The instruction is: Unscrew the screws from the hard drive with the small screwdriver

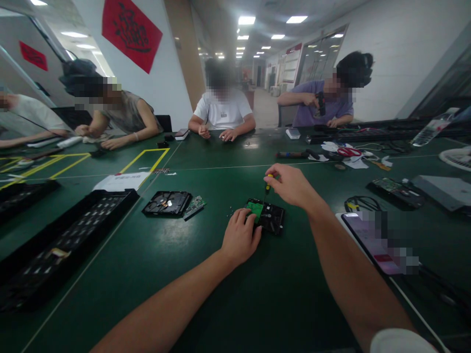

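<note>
A black hard drive (274,219) with a green circuit board (254,209) on its left part lies on the green table in front of me. My left hand (241,230) is closed on its near left side, fingers bent over the board and thumb along the near edge. Above the drive, my right hand (290,184) pinches a small screwdriver (268,185) with a yellow and black handle. Its shaft points down at the drive; whether the tip touches cannot be made out. Several tiny screws (231,212) appear to lie just left of the drive.
Left of my hands are another black drive (167,203) and a loose circuit board (195,207). A long black tray (69,240) runs along the left. A phone (371,240), a cable coil (362,203) and a black device (395,192) lie right. Several people sit across the table.
</note>
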`<state>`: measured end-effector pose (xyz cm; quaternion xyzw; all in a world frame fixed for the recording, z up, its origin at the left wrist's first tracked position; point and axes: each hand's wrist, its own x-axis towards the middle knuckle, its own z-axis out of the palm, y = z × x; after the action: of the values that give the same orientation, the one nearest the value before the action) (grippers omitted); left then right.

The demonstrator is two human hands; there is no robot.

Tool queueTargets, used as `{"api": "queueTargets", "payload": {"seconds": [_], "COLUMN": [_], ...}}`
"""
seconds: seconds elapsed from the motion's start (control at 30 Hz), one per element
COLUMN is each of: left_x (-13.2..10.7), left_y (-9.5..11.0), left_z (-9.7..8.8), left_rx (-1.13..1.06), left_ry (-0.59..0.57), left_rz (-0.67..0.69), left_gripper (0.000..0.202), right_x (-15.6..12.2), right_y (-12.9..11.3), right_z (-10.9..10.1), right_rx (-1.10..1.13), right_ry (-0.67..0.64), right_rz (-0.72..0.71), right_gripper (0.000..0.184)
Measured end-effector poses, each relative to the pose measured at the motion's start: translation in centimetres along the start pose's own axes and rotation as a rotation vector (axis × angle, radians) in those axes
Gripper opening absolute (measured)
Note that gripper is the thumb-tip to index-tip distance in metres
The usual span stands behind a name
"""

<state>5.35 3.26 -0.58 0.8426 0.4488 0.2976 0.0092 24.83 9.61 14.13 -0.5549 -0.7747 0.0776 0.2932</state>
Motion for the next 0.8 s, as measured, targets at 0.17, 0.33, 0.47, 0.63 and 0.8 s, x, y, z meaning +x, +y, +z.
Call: {"api": "queueTargets", "payload": {"seconds": [0.17,0.33,0.47,0.63,0.8], "left_x": [0.1,-0.1,-0.1,-0.3,-0.3], "left_y": [0.4,0.4,0.3,0.1,0.0], "left_z": [-0.8,-1.0,-1.0,-0.5,0.2], "left_rx": [-0.077,-0.077,-0.071,-0.054,-0.016], "left_ry": [-0.048,-0.080,-0.084,-0.077,-0.073], "left_rz": [0.041,0.054,0.054,0.040,0.034], "left_gripper": [0.041,0.049,0.048,0.046,0.041], "right_x": [0.0,0.1,-0.1,-0.2,0.0], "right_y": [-0.2,-0.1,0.0,0.1,0.0], "right_z": [0.2,0.3,0.2,0.7,0.6], "right_rx": [0.022,0.036,0.097,0.111,0.064], "right_ry": [0.005,-0.030,-0.031,0.018,0.033], "right_rz": [-0.063,-0.084,-0.004,0.093,0.065], "right_gripper": [0.020,0.026,0.019,0.017,0.011]}}
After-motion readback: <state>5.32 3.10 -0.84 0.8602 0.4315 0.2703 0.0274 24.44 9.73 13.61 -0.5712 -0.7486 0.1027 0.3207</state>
